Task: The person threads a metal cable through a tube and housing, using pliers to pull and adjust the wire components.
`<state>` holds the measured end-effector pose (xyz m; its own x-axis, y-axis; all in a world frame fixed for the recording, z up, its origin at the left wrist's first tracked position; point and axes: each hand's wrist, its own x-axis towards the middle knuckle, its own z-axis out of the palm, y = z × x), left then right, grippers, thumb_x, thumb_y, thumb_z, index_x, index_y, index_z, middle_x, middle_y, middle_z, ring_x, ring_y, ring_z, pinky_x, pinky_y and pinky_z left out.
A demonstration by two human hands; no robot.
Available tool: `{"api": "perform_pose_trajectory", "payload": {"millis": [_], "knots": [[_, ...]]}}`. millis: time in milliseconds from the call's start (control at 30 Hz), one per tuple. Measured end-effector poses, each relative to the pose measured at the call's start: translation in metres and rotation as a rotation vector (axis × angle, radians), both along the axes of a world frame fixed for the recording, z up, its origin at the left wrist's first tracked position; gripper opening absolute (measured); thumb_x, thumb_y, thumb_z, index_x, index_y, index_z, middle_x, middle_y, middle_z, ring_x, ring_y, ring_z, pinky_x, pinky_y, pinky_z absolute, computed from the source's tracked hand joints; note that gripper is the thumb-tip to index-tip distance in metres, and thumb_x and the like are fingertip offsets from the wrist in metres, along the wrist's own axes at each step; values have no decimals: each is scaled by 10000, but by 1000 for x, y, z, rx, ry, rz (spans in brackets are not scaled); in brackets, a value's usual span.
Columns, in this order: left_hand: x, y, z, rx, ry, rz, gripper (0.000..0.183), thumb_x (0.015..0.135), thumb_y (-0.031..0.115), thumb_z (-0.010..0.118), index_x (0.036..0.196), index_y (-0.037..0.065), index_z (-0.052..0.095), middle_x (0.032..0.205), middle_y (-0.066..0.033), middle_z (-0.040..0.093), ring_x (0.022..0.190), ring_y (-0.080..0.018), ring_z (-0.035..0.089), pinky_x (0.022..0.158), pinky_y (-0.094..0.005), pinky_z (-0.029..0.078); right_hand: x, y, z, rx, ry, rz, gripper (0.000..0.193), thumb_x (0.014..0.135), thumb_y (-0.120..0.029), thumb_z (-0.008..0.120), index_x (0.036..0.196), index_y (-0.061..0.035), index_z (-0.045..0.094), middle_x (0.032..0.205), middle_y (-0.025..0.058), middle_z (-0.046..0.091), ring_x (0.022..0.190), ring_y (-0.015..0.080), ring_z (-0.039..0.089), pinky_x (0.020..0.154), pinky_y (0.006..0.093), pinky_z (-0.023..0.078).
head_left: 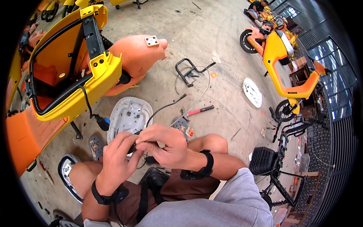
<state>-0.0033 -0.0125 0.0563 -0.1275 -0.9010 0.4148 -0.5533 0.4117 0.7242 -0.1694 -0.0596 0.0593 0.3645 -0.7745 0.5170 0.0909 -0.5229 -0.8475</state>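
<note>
Above my lap my two hands meet at the fingertips. My left hand point(119, 157) is closed on a small black part point(132, 148), mostly covered by the fingers. In a thumb-and-finger pinch, my right hand point(168, 145) grips a thin grey cable point(207, 89), which loops out over the floor ahead. A thicker black cable point(162, 109) with a reddish tip rises from behind the hands; whether it joins the black part is hidden. Just beyond the hands lies a white plastic shell point(124, 106) with small loose pieces in it.
A yellow-and-orange scooter body point(90, 85) stands close on the left. Ahead on the floor lie a red-handled hammer point(201, 110), a black tubular bracket point(182, 77) and a white panel point(252, 92). Another scooter point(274, 58) and a bare black frame point(280, 159) stand right.
</note>
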Motion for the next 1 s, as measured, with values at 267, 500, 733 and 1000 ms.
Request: {"api": "perform_pose_trajectory", "payload": {"millis": [267, 500, 733, 1000], "knots": [[8, -3, 0, -10, 8, 96, 238, 780, 127, 761, 958, 31, 635, 884, -108, 611, 710, -311, 636, 580, -356, 509, 1, 3, 4, 669, -193, -59, 74, 937, -67, 635, 936, 6, 646, 896, 77, 676, 582, 50, 528, 498, 184, 410], [10, -3, -8, -107, 138, 188, 210, 755, 122, 772, 898, 20, 658, 827, -91, 588, 644, -260, 620, 533, -341, 491, 8, -7, 7, 739, -170, 48, 238, 958, -239, 635, 971, -1, 636, 961, 122, 692, 505, 62, 489, 447, 201, 388], [13, 0, -5, -105, 109, 293, 233, 697, 154, 827, 815, 28, 671, 784, -78, 583, 602, -231, 612, 501, -332, 485, 7, -14, 9, 869, -142, 114, 304, 987, -284, 578, 1021, 14, 635, 987, 140, 694, 500, 77, 499, 456, 203, 404], [20, 2, -5, 57, 34, 313, 205, 750, 196, 782, 789, 35, 661, 794, -83, 588, 650, -306, 617, 569, -368, 505, -7, -30, 22, 950, -222, -79, 344, 1003, -269, 533, 1168, 27, 591, 1015, 141, 674, 479, 75, 471, 450, 217, 404]]}}
